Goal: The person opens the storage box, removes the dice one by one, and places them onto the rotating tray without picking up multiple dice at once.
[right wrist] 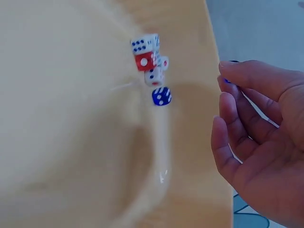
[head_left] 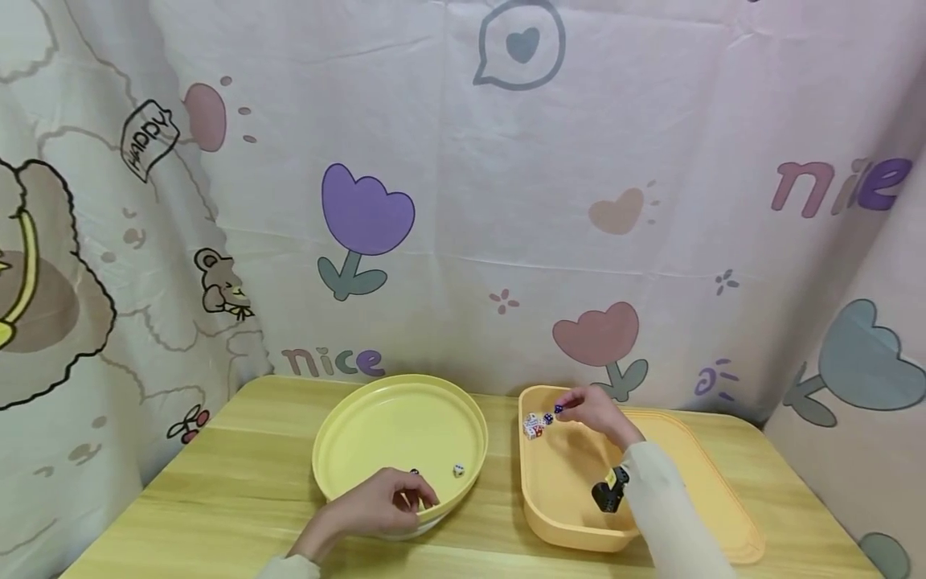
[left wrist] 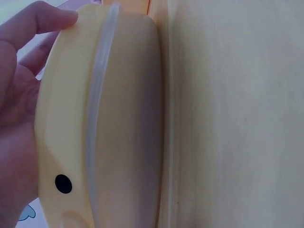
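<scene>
One blue die [head_left: 558,409] is pinched by the right hand [head_left: 595,410] at the orange tray [head_left: 579,536], holding at least five dice [right wrist: 153,76]; left of it, the left hand [head_left: 379,503], grip unclear, touches a yellow tray [head_left: 391,426] with two dice [head_left: 459,470].

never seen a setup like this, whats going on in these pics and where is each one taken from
There is no machine, just a person's two bare hands. The wide picture comes from a camera on the head; the other two come from wrist cameras, each watching that hand's work. On the table stand a yellow tray and an orange bin. In the tray lie a white die and what seems a dark die, partly hidden by the left hand. The bin holds a small cluster of white, red and blue dice. The right hand pinches a blue die; the left has its thumb on the tray's rim.
</scene>
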The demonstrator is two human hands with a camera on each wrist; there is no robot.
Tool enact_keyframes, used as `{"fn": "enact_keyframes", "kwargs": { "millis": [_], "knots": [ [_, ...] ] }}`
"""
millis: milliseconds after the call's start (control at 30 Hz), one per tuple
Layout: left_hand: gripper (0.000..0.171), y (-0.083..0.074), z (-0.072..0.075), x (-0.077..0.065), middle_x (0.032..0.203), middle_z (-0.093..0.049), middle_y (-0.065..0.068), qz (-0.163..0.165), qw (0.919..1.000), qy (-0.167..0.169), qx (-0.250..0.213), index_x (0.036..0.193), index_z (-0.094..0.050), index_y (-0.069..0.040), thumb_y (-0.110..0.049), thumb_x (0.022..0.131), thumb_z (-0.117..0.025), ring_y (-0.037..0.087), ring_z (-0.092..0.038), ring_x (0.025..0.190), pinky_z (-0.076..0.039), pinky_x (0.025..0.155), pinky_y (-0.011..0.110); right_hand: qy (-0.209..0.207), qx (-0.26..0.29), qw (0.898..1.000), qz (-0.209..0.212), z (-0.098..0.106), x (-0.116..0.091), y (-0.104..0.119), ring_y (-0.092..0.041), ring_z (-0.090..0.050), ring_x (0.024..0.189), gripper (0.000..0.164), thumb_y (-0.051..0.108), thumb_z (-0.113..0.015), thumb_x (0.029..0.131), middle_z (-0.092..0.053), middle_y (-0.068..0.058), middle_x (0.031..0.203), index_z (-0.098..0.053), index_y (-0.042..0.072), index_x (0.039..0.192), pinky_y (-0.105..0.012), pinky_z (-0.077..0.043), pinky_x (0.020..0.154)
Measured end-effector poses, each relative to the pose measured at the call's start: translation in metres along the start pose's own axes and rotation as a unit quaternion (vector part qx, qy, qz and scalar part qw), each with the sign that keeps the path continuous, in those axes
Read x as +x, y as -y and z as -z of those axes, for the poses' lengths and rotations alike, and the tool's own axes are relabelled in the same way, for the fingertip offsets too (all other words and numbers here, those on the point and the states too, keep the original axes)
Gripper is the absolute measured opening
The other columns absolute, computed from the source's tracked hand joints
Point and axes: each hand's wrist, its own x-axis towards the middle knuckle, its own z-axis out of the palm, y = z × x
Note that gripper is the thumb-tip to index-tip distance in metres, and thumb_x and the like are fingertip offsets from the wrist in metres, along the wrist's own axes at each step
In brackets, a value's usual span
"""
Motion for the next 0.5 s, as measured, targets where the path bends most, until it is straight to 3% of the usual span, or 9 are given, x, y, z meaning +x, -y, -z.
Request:
{"fn": "enact_keyframes", "kwargs": {
  "millis": [233,500],
  "knots": [
    [0.025,0.002,0.0,0.001,0.086,-0.061,-0.009,-0.004,1.0,-0.001,0.006,0.097,-0.069,-0.009,0.005,0.078,-0.063,0.003,-0.054,0.076,-0.05,0.068,0.023,-0.003,0.0,1.0,0.03,0.002,-0.008,0.018,-0.017,-0.061,0.08,0.012,0.004,-0.073,0.08,-0.067,-0.003,0.085,-0.072,0.0,0.091,-0.033,-0.051,0.073],
    [0.027,0.002,-0.001,0.001,0.086,-0.061,-0.009,0.009,1.0,0.0,0.003,0.098,-0.07,-0.011,0.004,0.077,-0.061,0.003,-0.054,0.076,-0.05,0.069,0.022,-0.001,-0.002,0.999,0.052,0.0,-0.021,0.044,-0.015,-0.057,0.076,0.012,0.007,-0.074,0.081,-0.065,-0.001,0.082,-0.072,0.002,0.091,-0.03,-0.048,0.069]
  ]
}}
